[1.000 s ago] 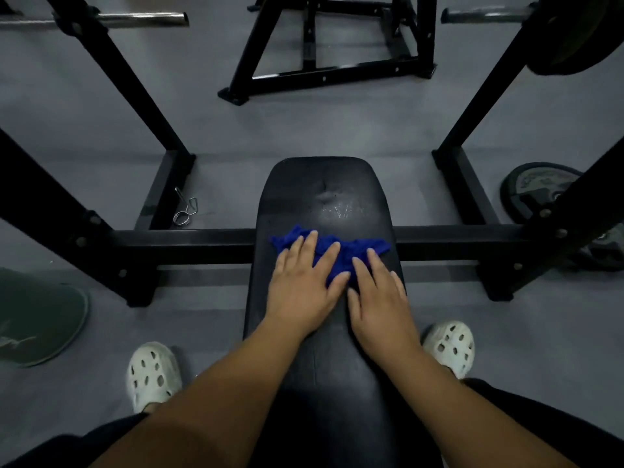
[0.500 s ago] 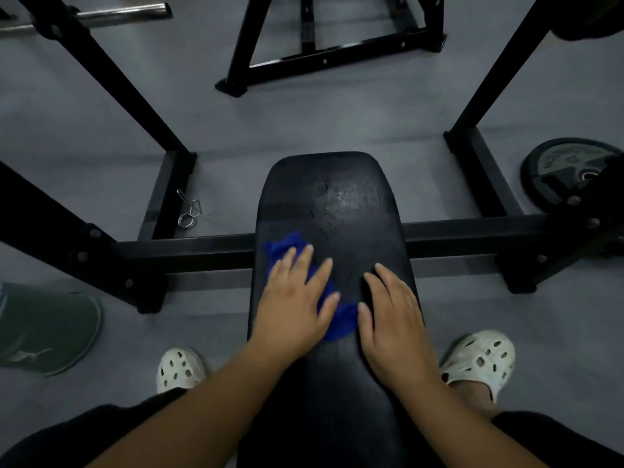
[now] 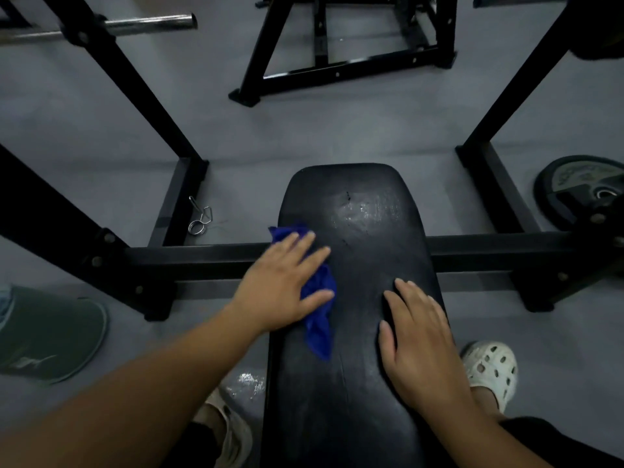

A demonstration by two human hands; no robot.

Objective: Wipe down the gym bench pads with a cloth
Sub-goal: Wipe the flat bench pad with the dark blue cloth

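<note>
Blue cloth [image 3: 319, 319] is pressed flat under the left hand [image 3: 282, 287] at the bench pad [image 3: 354, 383] left edge; the right hand [image 3: 418, 342] is laid flat, apart from it.

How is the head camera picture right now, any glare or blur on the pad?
Head view: dim overall, so the black bench pad barely separates from the crossbar; a pale glare patch sits near its far end; the left hand on the blue cloth is slightly soft, the right hand clearer.
</note>
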